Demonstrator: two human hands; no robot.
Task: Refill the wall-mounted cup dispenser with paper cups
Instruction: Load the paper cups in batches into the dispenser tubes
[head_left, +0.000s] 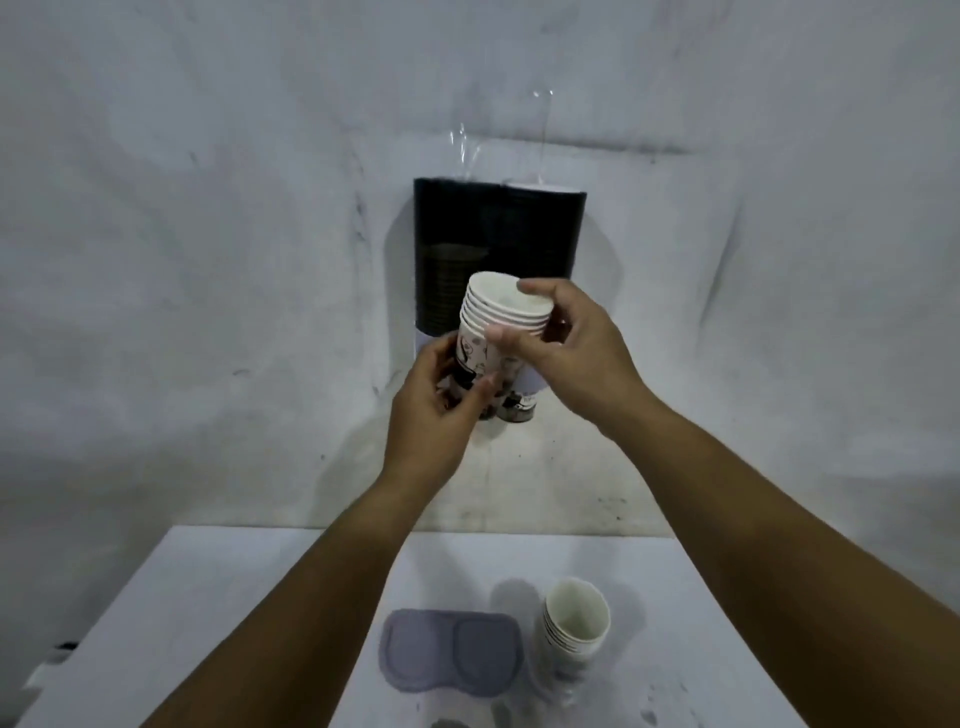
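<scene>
A dark two-tube cup dispenser (540, 234) hangs on the white wall. A printed cup (514, 410) pokes from its right tube's bottom. In front of it I hold a stack of several printed paper cups (493, 317), rims up. My left hand (436, 410) grips the stack's lower part. My right hand (566, 343) grips the rims at the top, thumb on the near side. A second stack of paper cups (574, 621) stands on the white table (234, 597) at lower right.
A grey double-oval lid (449, 649) lies flat on the table left of the standing stack. Clear plastic (467, 150) sticks up above the dispenser's top. The wall is stained and bare on either side.
</scene>
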